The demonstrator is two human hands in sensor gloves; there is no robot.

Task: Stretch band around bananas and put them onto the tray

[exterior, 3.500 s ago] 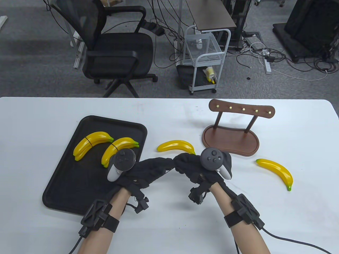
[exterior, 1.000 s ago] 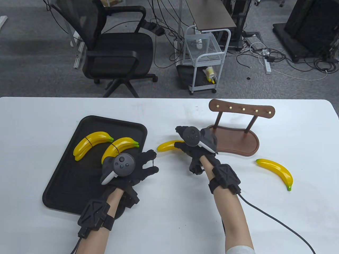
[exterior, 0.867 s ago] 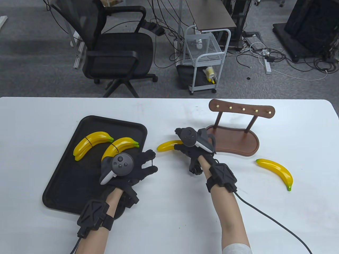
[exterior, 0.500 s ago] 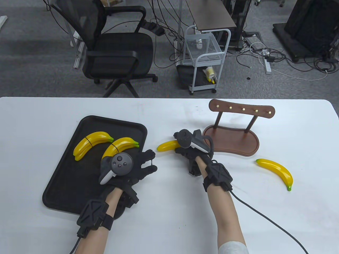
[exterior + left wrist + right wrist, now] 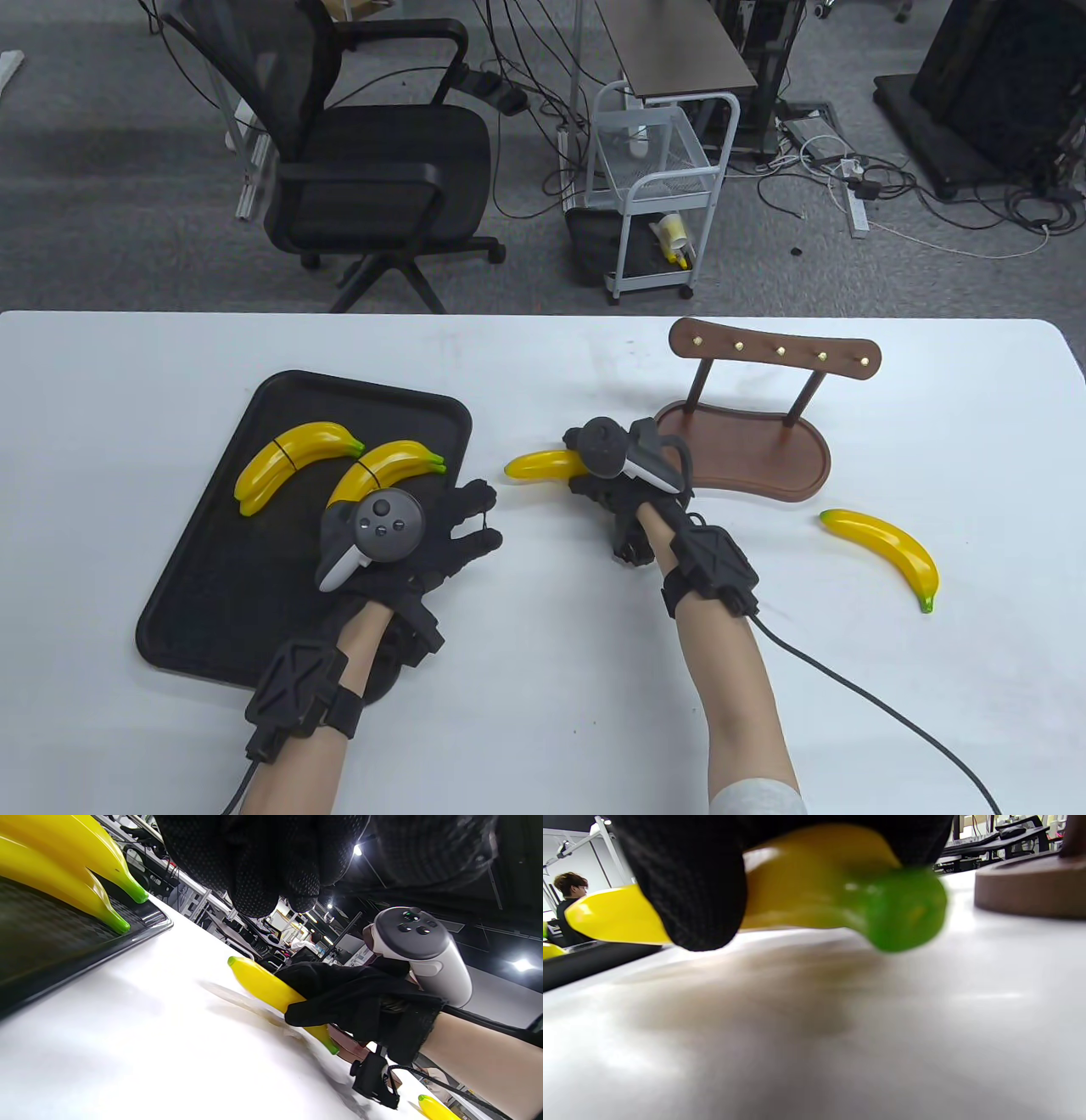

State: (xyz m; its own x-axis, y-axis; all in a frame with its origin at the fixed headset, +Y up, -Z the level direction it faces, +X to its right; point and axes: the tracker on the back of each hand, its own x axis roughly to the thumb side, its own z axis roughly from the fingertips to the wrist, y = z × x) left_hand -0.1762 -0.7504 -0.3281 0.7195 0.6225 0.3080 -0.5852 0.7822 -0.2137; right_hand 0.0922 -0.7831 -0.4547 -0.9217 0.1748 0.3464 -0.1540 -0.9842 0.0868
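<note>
**A:** Which step am I on?

**B:** Picking up the first banana of a third pair, I'd judge. My right hand (image 5: 624,475) has its fingers curled around the loose banana (image 5: 543,464) near the middle of the table (image 5: 543,722). The right wrist view shows its green tip just clear of the surface, so it looks lifted, barely.

**A:** And the left?

**B:** My left hand (image 5: 424,531) hangs at about eight o'clock from that banana, fingers spread and relaxed. A thin dark strand shows by the fingertips in the table view. It may be the band, but I cannot tell for sure.

**A:** What does the next move call for?

**B:** A partner. The other banana (image 5: 887,552) lies alone at four o'clock from my right hand, well apart. I think the two need bringing side by side before any band goes on.

**A:** Where do they end up?

**B:** On the black tray (image 5: 212,611) at nine o'clock. Two banded pairs (image 5: 339,463) already lie in its far half; the near half is bare.

**A:** Anything in the way?

**B:** The wooden stand (image 5: 747,450) sits just beside my right hand, at two o'clock. Its base is close enough to clip on a careless swing. My left hand also sits between the banana and the tray.
</note>
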